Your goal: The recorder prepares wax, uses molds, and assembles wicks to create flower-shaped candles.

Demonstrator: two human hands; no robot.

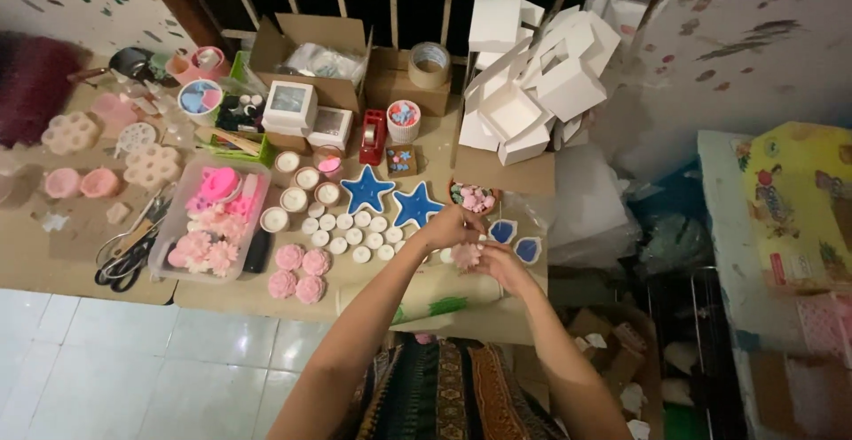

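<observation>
Both hands, left hand [453, 227] and right hand [499, 265], pinch one pink flower candle [465, 255] between them, just above the bench [222, 293], so it stays steady.

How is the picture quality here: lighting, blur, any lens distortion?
Head view: warm, dim light; strong wide-angle bending at the edges; white boxes slightly washed out; both hands soft, left hand and right hand holding a pink flower piece with little detail.

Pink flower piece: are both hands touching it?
Touching. The head view shows the pink flower piece pinched between the left hand and the right hand.
</observation>
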